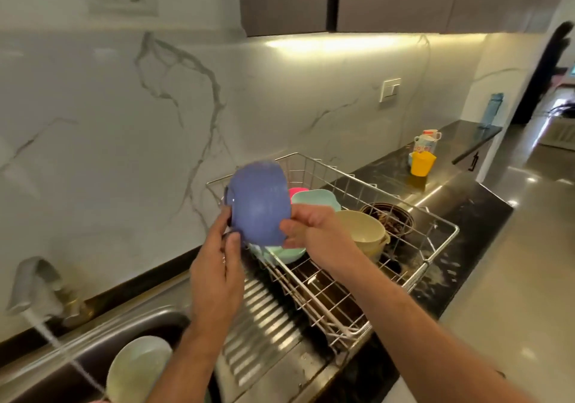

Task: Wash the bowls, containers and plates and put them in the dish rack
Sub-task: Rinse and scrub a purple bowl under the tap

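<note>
Water is seen running from the tap (34, 281) into the sink (137, 318), where a pale plate (138, 368) lies. A blue bowl (259, 205) is held above the dish rack (389, 265), pinched at its handle by the left hand (217, 275) and gripped at its side by the right hand (314, 231); a cream bowl (362, 228) sits in the rack

A yellow cup (422, 163) and printed mug (427, 143) stand close together on the dark counter (466, 213), tap (35, 284) running
</note>
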